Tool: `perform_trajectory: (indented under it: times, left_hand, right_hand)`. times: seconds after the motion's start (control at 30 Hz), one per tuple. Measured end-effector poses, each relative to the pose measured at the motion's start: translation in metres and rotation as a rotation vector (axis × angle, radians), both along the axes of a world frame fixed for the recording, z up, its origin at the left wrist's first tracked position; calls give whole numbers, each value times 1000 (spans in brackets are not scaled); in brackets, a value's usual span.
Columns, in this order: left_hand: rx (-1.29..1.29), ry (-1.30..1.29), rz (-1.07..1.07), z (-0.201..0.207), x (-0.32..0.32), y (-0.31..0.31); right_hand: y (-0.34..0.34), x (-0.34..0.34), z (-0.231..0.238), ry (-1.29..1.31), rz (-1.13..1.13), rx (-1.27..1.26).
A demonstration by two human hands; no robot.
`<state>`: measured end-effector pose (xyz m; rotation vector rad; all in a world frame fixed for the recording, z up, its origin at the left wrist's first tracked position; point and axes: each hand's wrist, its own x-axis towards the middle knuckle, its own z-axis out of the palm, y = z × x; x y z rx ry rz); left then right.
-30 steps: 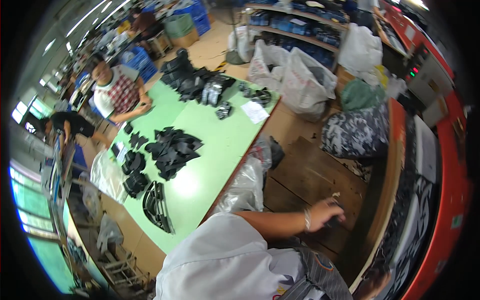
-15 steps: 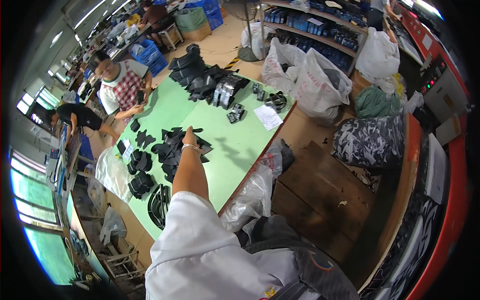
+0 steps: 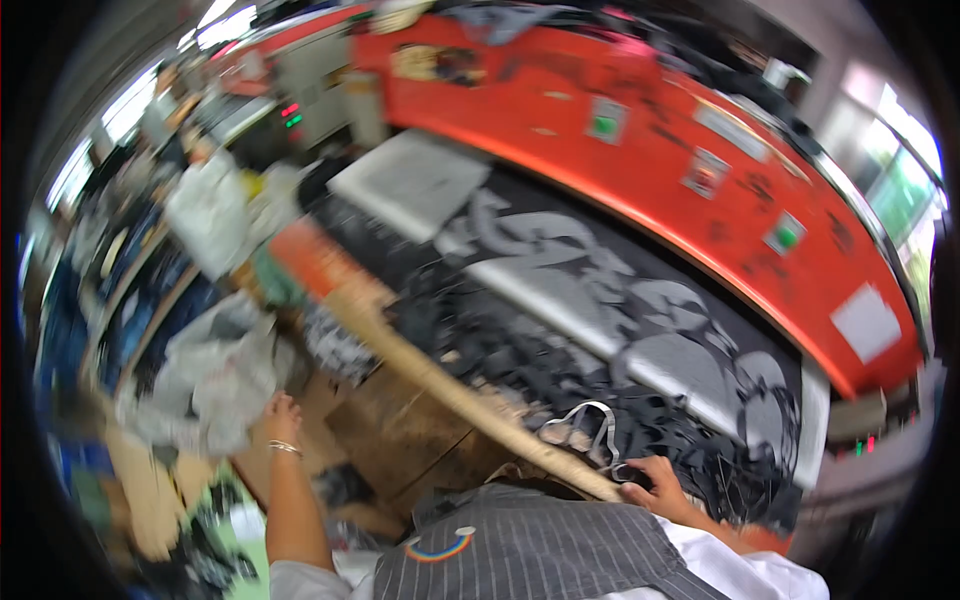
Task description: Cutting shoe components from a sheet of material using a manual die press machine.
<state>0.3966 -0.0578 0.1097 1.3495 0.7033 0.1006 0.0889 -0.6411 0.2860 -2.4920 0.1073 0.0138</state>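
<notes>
My left hand, with a bracelet at the wrist, is stretched out over the floor beside a translucent white sack. Its fingers look extended and I see nothing in them, though motion blurs them. At the lower right my right hand is curled by the end of a long wooden rail. Something small and dark is at its fingertips, too blurred to name. A pale narrow strip loops up just beyond those fingers, over a heap of black cut scraps.
A long red machine stands across the far side, with cut grey sheet material on its bed. Shelves and a white bag are at left. The green table's corner shows at lower left, with black pieces beside it.
My view has swung right, from the green table to the red machine. My left hand is off the black pieces on the table. My right hand has come into view.
</notes>
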Motion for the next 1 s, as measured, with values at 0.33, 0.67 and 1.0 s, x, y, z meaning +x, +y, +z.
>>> perform_trajectory:
  times: [0.33,0.67,1.0]
  left_hand:
    - [649,-530,-737,126,289,-351]
    - [1477,-268,-729,124,446,-455]
    - [1602,-306,-795,123,475,-505]
  right_hand:
    - [-256,-13,31,-270,-791,-530]
    - [-363,-10,34,297,-1731,-432]
    - [-412,-53,9,294,-1711,-616]
